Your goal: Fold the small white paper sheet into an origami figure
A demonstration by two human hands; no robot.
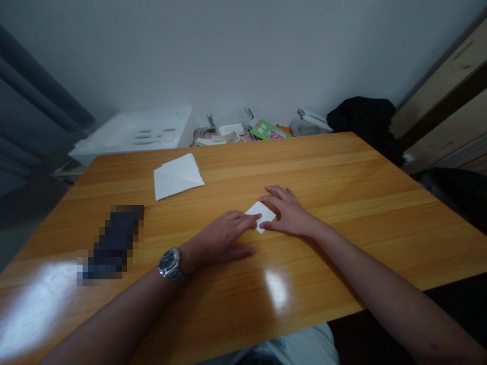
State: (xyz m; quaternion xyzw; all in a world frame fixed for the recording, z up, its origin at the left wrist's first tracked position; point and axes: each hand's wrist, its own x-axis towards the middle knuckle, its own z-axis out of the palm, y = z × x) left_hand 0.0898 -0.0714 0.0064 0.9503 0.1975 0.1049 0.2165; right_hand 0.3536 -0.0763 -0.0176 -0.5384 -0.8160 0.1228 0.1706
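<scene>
A small white piece of paper (268, 215), folded into a rough square, lies flat on the wooden table (323, 172) between my hands. My left hand (222, 235), with a metal watch (171, 263) at the wrist, comes in from the left. Its index fingertip presses on the paper while the thumb rests apart on the wood. From the other side, my right hand (289, 212) reaches around the paper. The right thumb touches it near the lower right edge and the index finger is by its upper edge, the two spread apart.
Farther back on the left lies a stack of white paper (178, 176). A dark pixelated object (116, 241) is at the left. Beyond the table's far edge are a white molded tray (160, 126), a green packet (268, 130), clutter and black cloth (361, 119).
</scene>
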